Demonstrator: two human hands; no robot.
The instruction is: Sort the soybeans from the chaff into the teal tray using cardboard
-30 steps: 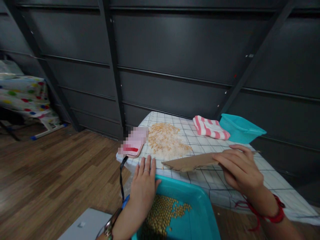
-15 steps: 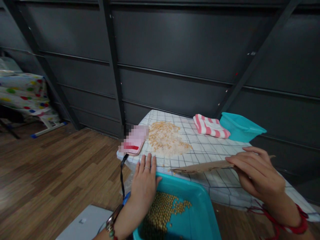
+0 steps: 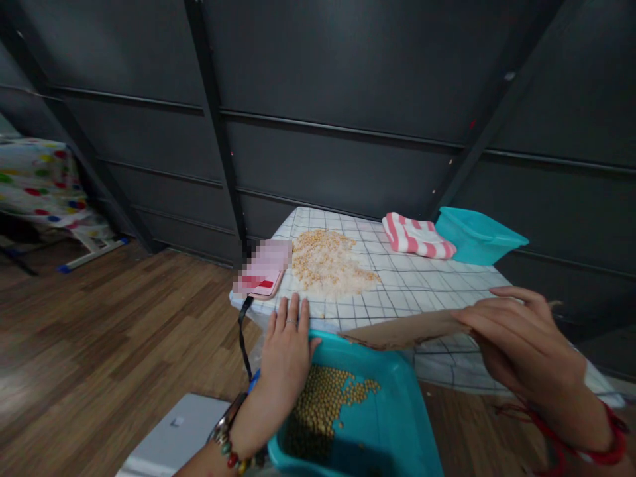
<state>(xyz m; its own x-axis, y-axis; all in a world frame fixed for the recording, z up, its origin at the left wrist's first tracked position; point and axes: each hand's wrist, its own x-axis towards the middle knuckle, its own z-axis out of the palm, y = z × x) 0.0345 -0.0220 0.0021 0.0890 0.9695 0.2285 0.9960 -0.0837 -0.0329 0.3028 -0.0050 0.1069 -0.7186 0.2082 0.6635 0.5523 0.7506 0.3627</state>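
My left hand [image 3: 287, 351] lies flat with its fingers stretched out, over the far left rim of a teal plastic basin [image 3: 392, 411] and the table's front edge. Yellowish soybeans [image 3: 322, 404] fill the left part of the basin. My right hand [image 3: 521, 341] pinches one end of a strip of brown cardboard [image 3: 402, 331]. The strip's other end reaches left over the basin's far rim. Behind the hands, a spread pile of soybeans mixed with white grains that look like rice [image 3: 330, 265] rests on the checked tablecloth [image 3: 397, 281].
A pink phone [image 3: 265, 268], partly blurred, lies at the table's left edge with a black strap [image 3: 242, 338] hanging down. A folded red-and-white striped towel [image 3: 417, 235] and a second teal basin [image 3: 479, 235] sit at the back right. A grey box-like object [image 3: 179, 430] is lower left.
The cardboard strip has tilted so more of its flat face shows, and its left end now overlaps the basin's rim. My left hand stays put. The whole view has shifted slightly.
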